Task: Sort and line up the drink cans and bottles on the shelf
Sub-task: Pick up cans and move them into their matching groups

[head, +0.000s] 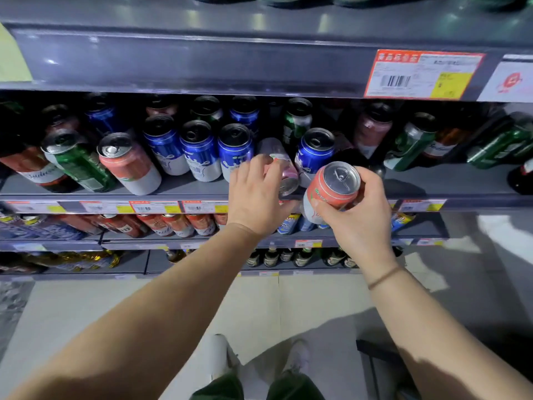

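My left hand [255, 194] grips a pink can [284, 171] that lies tipped over at the front of the grey shelf [178, 187], its base toward me. My right hand [357, 215] holds a red-and-white can [331, 189] upright just in front of the shelf's edge. Behind them stand several blue-and-white cans [199, 150], another blue can [314, 151], a matching red-and-white can [129, 164] at the left and a green can [78, 160] beside it.
Green cans and bottles [412, 145] lean at the shelf's right, with a red-labelled bottle [34, 166] at far left. Price tags [155, 207] line the shelf edge. Lower shelves hold more cans [176, 225] and dark bottles [271, 256]. The upper shelf [202, 62] overhangs.
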`<control>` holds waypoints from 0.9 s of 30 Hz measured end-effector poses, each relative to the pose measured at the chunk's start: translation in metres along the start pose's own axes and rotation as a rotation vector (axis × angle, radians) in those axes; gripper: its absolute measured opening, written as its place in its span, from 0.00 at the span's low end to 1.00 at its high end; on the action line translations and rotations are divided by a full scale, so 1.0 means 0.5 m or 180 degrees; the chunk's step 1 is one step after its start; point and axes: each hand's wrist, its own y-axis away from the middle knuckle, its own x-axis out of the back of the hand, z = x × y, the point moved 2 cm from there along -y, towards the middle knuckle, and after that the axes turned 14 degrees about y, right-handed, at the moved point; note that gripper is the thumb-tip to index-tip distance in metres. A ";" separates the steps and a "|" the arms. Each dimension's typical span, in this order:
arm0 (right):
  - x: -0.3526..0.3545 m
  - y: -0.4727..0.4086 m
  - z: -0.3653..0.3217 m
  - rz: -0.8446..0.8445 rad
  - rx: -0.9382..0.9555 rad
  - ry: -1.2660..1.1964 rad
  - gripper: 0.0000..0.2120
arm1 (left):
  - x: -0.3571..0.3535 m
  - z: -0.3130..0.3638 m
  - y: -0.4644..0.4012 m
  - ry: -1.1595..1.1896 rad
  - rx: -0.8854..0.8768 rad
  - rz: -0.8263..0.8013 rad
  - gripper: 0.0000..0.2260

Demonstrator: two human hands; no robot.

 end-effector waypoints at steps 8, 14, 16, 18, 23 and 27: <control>0.058 -0.042 0.045 0.0146 -0.0059 0.0002 0.29 | -0.057 0.014 -0.028 -0.0369 0.0892 -0.0751 0.33; 0.144 -0.104 0.085 0.0694 -0.0147 -0.0087 0.30 | -0.042 0.006 -0.037 0.0288 0.0966 -0.0594 0.22; 0.174 -0.132 0.105 0.0942 -0.0225 -0.0034 0.31 | -0.035 0.002 -0.036 0.0602 0.1004 -0.0428 0.21; 0.195 -0.161 0.132 0.1040 -0.0344 0.0058 0.31 | -0.028 0.001 -0.036 0.0919 0.1076 -0.0339 0.19; 0.199 -0.225 0.211 0.0898 -0.0580 0.0323 0.33 | 0.009 0.023 -0.046 0.1505 0.1458 0.0001 0.18; 0.187 -0.263 0.258 0.0677 -0.0677 0.0355 0.32 | 0.040 0.053 -0.044 0.2645 0.2151 0.0270 0.14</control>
